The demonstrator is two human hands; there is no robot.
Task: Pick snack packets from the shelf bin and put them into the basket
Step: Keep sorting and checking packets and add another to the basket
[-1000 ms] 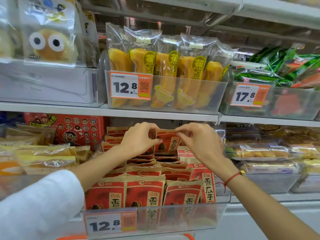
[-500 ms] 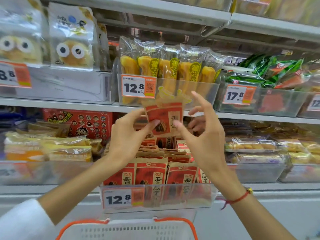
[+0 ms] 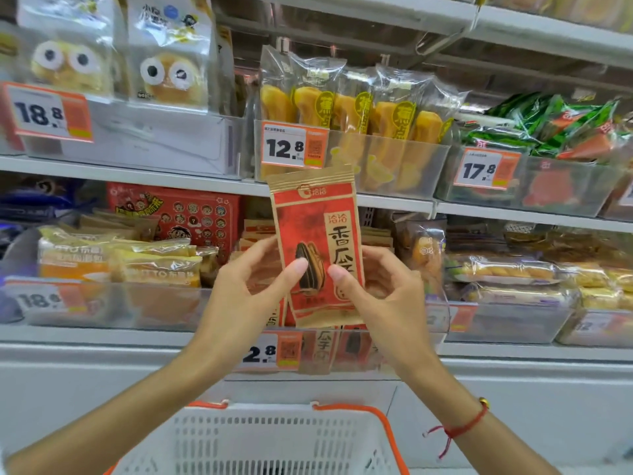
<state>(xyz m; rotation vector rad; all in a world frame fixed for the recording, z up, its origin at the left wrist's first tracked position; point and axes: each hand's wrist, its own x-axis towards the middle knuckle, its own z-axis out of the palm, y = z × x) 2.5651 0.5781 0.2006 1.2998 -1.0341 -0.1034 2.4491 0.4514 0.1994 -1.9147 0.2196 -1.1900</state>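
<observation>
Red sunflower-seed packet [image 3: 317, 250], held upright above the white basket [image 3: 274, 437]. Left hand [image 3: 251, 286] and right hand [image 3: 380, 289] pinch its lower half from either side, thumbs on the front; its upper half projects above both grips.

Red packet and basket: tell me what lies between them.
In the head view, the bin's clear front with its 12.8 price tag lies between the held packet and the basket, then white shelf panel.

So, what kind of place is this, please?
Most likely a shop's snack aisle: shelves carry clear bins of packets, orange price tags are clipped on the bins, and a white basket with orange handles waits below.
</observation>
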